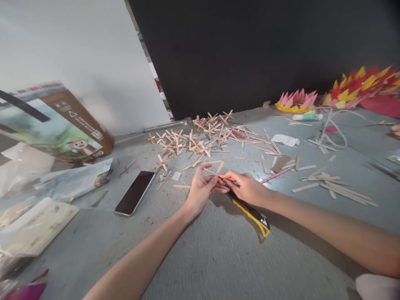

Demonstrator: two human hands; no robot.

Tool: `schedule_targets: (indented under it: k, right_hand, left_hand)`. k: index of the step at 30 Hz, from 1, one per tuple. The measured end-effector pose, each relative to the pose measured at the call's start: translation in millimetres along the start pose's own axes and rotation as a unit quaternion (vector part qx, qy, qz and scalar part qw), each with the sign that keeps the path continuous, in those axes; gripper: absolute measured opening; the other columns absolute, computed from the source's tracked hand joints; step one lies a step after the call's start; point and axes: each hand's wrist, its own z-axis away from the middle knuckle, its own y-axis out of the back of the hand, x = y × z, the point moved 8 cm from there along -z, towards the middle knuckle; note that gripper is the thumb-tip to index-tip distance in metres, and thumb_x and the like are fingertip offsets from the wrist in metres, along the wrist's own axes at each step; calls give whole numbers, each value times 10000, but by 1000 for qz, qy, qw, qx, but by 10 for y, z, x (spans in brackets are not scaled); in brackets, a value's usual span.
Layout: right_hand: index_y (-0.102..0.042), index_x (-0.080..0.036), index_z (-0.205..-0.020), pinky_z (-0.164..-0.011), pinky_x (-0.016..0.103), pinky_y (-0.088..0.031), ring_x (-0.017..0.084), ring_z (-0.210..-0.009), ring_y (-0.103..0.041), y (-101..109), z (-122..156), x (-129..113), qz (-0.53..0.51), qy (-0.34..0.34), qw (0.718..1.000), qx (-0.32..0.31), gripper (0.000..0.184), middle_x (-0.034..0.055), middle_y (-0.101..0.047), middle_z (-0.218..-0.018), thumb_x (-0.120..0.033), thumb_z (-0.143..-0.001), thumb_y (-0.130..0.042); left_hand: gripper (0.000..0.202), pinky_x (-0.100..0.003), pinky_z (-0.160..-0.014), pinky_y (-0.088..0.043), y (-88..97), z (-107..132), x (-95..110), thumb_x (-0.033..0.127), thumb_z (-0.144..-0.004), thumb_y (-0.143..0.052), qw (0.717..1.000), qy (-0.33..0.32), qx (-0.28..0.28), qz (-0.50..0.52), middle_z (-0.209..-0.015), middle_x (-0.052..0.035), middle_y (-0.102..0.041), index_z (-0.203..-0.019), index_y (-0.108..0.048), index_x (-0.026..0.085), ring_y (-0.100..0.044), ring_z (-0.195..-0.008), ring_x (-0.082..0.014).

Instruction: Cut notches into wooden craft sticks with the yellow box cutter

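Note:
My left hand [202, 185] and my right hand [245, 187] meet over the middle of the table, fingertips close together. Between them is a thin wooden craft stick [211, 171], seen nearly edge-on, pinched by both hands. A yellow and black utility knife [251, 214] extends from beneath my right fingers towards me; its front end is hidden, and I cannot tell whether that hand touches it. Just beyond the fingers lie loose craft sticks [220, 167]. Further back is a heap of crossed craft sticks [190, 141].
A phone [135, 193] lies left of my hands, near plastic packets [37, 225] and a printed box [78, 125]. More sticks [340, 187], a glue tube [308, 117], a white cable [333, 125] and pink-yellow paper crafts [295, 102] are at right. A black panel [265, 50] stands behind.

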Motion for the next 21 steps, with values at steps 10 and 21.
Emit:
schedule_targets:
  k: [10,21]
  right_hand:
    - [-646,-267,-1118,-761,310,-544,220,-893,-789,210,-129,222,23,-74,993,90,178,30,-823,-1008,-383,-1072,-519]
    - [-638,-221,-1235,-1029,457,-523,283,-1239,-634,140,-466,-63,129,43,991,5,225,131,-708,-1270,-248,-1052,-511]
  left_hand:
    - [286,-190,-505,-354,-65,256,184,301,-1022,-525,945,-129,72,-293,-617,108,-511,-1265,-391,231,-489,-466,-89]
    - [231,-282,-630,-413,-457,359,128,186,-1038,-383,736,-110,-108,-659,-812,-40,-704,-1215,-530,213,-692,-678,-200]
